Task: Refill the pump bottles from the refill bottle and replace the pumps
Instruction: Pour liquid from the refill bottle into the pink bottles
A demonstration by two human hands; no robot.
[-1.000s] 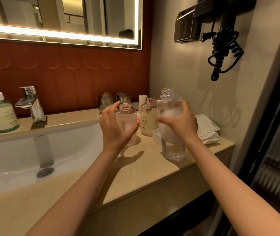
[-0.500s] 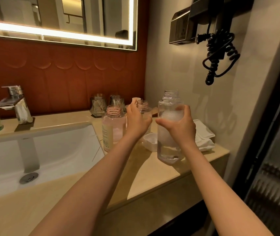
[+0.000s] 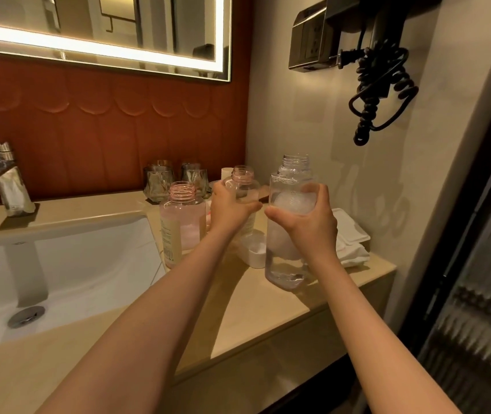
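Observation:
My right hand (image 3: pixel 306 225) grips a tall clear refill bottle (image 3: pixel 290 264), uncapped and upright, its base at the beige counter (image 3: pixel 253 318). White foam and a little clear liquid show inside it. My left hand (image 3: pixel 229 209) is wrapped around a smaller open-necked pump bottle (image 3: pixel 242 180) just left of the refill bottle. A pink-tinted pump bottle (image 3: pixel 183 219) with no pump stands on the counter left of my left hand, beside the sink. No pumps are in view.
A white sink basin (image 3: pixel 59 273) and chrome tap (image 3: pixel 2 177) lie to the left. Two glass tumblers (image 3: pixel 160 182) stand at the back wall. A white dish (image 3: pixel 256 252) and folded white cloths (image 3: pixel 351 240) lie near the bottles. A coiled black cord (image 3: pixel 378 94) hangs on the wall.
My left hand left the pink bottle and moved right to take hold of the smaller bottle behind it. The view swung right. The refill bottle stayed in my right hand.

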